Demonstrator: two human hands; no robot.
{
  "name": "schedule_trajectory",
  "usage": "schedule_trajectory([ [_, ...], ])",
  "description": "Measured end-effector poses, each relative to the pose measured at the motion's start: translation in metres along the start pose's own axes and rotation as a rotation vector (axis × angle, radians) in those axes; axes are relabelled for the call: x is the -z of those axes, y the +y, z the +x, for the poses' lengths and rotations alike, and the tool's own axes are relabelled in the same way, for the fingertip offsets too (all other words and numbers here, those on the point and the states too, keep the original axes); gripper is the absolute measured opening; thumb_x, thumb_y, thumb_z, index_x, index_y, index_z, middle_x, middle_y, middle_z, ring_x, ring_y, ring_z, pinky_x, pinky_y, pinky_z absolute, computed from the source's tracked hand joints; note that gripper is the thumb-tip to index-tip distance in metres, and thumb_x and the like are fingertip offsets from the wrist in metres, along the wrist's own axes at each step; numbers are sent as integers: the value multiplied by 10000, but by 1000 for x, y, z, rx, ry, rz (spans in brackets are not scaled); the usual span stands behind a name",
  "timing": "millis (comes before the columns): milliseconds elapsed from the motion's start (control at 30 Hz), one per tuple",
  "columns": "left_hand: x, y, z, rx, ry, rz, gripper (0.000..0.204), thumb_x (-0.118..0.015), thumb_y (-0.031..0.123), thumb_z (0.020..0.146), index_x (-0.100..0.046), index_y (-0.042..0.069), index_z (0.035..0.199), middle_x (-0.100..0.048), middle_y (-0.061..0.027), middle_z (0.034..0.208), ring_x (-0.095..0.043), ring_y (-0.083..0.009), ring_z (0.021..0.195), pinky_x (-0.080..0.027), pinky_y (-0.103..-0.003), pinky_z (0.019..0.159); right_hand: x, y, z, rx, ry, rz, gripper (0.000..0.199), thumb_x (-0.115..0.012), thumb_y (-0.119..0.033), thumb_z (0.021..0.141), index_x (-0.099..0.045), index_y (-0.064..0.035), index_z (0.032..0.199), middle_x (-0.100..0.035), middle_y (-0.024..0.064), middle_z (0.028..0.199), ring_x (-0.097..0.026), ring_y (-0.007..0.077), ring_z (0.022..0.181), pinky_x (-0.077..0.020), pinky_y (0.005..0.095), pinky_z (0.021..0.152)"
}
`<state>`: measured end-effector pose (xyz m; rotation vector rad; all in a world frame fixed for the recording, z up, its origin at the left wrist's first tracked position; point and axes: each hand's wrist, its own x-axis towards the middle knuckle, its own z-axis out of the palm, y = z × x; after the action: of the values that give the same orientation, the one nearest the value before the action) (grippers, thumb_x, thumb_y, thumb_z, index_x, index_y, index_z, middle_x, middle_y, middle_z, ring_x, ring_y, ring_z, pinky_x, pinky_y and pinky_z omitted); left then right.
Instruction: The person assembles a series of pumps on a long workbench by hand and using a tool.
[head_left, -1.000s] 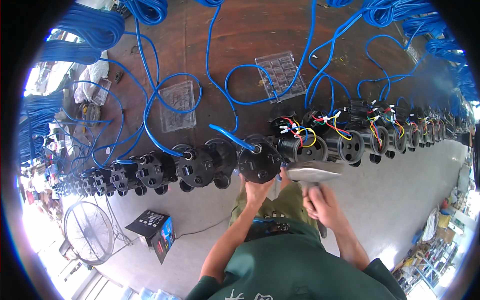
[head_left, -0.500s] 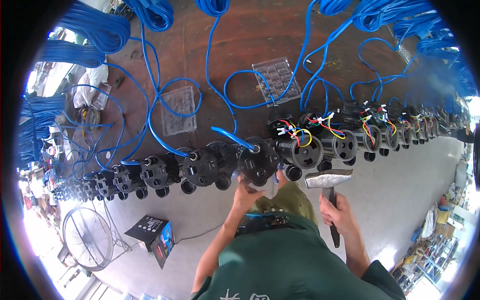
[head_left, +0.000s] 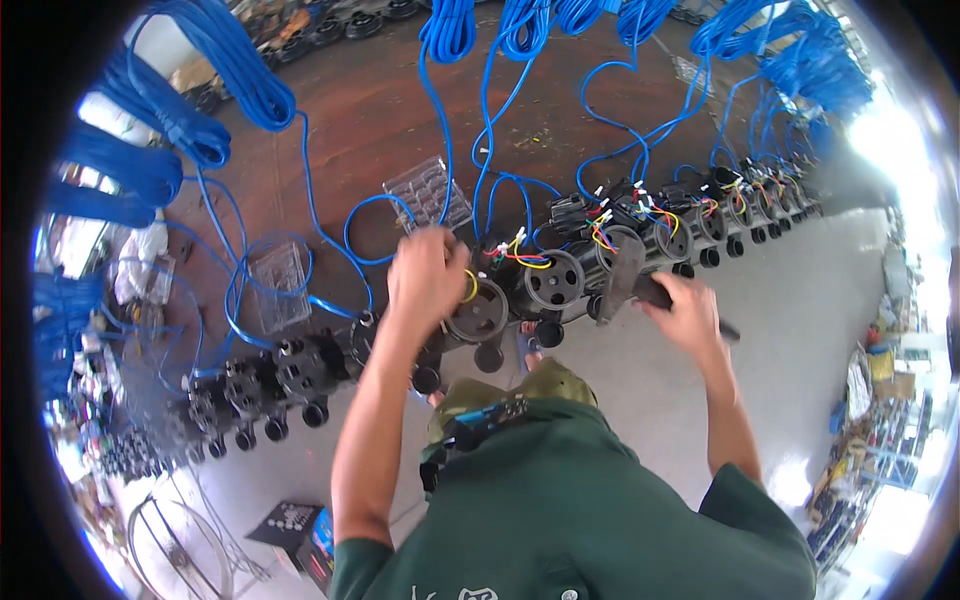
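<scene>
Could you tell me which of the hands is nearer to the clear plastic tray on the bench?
Left. The left hand rests on a black motor, just below the clear plastic tray; the right hand grips a hammer, far right.

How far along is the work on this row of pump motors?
To the right, motors already carry coloured wiring and blue cables. In hand: the left hand rests on one motor at its wires, while the right hand holds a hammer. To the left, black units show no coloured wiring.
</scene>
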<state>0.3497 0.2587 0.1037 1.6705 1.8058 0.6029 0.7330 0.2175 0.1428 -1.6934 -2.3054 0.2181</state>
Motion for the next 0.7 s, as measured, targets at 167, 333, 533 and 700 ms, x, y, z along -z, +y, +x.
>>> schedule_trajectory([
  [167,-65,-99,97,298,-481,448,456,-590,148,820,-739,-7,1222,-720,-261,1254,-706,-401,1159,-570,-497,955,-16,62,59,264,-220,98,368,-890,-284,754,-743,-103,1038,-749,91,873,-718,331,816,-543,434,710],
  [333,-62,-66,77,575,-402,234,554,-562,70,791,-703,78,1327,-740,-223,1227,-717,-411,1110,-582,-483,901,-22,124,86,450,-235,118,391,-911,-277,714,-751,-85,1015,-730,80,899,-704,321,853,-548,425,728],
  [533,-34,-42,73,454,-469,389,594,-603,99,833,-632,129,1426,-675,-222,1369,-634,-413,1272,-515,-485,1063,-14,137,102,553,-181,135,419,-933,-224,654,-753,-70,1000,-652,42,1023,-590,286,1058,-489,450,927],
  [700,0,-57,50,125,-55,198,615,-621,-7,788,-591,60,1399,-751,-223,1043,-749,-298,936,-558,-384,818,5,94,82,435,-132,175,581,-889,-190,732,-659,-61,1249,-642,109,1149,-555,353,1170,-446,443,1023],
])
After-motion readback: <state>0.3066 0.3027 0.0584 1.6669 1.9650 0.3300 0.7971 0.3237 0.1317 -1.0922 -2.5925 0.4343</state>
